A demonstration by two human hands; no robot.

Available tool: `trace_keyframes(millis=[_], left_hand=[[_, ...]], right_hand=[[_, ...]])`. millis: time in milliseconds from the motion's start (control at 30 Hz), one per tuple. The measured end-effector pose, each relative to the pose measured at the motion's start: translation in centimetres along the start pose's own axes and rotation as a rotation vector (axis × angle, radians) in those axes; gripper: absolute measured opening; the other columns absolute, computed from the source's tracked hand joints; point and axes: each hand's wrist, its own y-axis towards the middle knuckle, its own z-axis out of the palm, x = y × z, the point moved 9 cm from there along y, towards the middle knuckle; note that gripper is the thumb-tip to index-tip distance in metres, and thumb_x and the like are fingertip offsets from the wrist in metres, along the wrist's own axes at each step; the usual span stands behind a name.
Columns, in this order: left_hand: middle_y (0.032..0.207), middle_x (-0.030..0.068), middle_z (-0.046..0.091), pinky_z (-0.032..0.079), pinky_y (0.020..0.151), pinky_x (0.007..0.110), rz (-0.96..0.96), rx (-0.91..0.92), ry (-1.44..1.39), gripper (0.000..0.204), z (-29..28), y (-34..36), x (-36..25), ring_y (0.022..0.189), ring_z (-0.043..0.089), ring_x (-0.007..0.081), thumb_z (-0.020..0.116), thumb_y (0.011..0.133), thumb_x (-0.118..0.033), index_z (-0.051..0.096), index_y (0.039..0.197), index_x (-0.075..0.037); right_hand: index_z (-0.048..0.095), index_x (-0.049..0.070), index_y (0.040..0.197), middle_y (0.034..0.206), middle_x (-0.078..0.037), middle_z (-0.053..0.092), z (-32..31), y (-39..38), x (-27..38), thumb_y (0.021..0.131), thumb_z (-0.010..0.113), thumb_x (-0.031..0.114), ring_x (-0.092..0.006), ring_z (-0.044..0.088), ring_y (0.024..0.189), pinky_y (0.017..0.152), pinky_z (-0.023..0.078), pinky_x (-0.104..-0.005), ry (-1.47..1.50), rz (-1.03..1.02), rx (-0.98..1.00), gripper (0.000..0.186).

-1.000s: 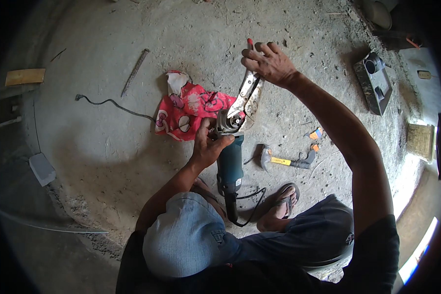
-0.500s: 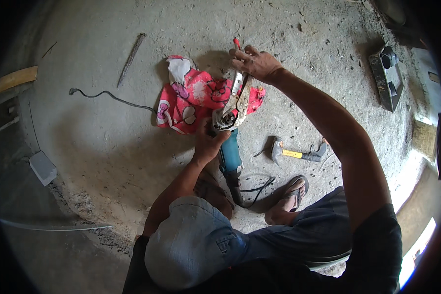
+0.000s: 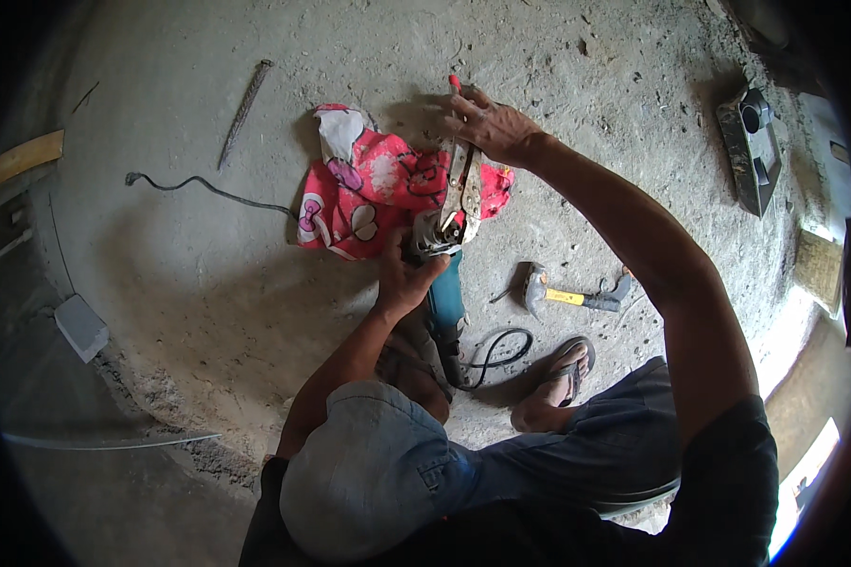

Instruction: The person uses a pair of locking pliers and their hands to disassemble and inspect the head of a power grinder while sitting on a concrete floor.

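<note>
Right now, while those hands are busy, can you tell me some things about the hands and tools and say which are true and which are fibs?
1. The left hand is on the teal grinder. True.
2. The right hand is holding the hammer. False: it holds the metal pliers, and the hammer lies on the floor.
3. The patterned pink-red cloth is on the floor. True.
4. The end of the pliers' handle is blue. False: it is red.
5. The hammer is to the right of the grinder. True.
</note>
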Motion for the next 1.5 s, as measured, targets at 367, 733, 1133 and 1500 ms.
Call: trace_keyframes(millis=[367,733,1133,1500], left_hand=[[0.100,0.0037,0.061,0.048,0.081,0.028,-0.195,-0.048,-0.002,0.044,-0.5,0.1,-1.2,0.090,0.057,0.0098,0.079,0.075,-0.012,0.052,0.109,-0.003],[0.103,0.0046,0.061,0.047,0.084,0.030,-0.139,-0.014,-0.140,0.046,-0.2,0.4,-4.2,0.093,0.056,0.0110,0.077,0.077,-0.019,0.053,0.112,-0.001],[0.104,0.0039,0.060,0.048,0.083,0.028,-0.091,0.017,-0.283,0.052,2.6,-0.2,-10.2,0.092,0.056,0.0106,0.078,0.074,-0.027,0.055,0.112,0.000],[0.109,0.0061,0.060,0.044,0.095,0.031,0.058,-0.032,-0.316,0.050,3.2,-1.4,-11.4,0.102,0.056,0.0122,0.077,0.074,-0.020,0.052,0.114,-0.003]], right_hand=[[0.042,0.021,0.142,0.129,-0.007,0.050,-2.2,-5.7,-0.1,0.097,0.050,0.027,-0.0225,0.054,0.116,0.093,0.046,-0.0414,-0.202,0.025,0.072,0.045],[0.043,0.001,0.126,0.122,-0.024,0.046,-4.8,-12.6,2.6,0.082,0.062,0.006,-0.0445,0.053,0.105,0.089,0.049,-0.0487,0.456,0.404,-0.086,0.048],[0.039,0.003,0.131,0.128,-0.025,0.038,-11.0,-16.0,3.6,0.072,0.063,0.002,-0.0462,0.047,0.116,0.096,0.049,-0.0472,0.593,0.413,-0.224,0.065],[0.039,0.004,0.134,0.129,-0.026,0.037,-15.3,-18.2,5.8,0.062,0.070,0.005,-0.0487,0.042,0.119,0.103,0.040,-0.0506,0.572,0.450,-0.289,0.079]])
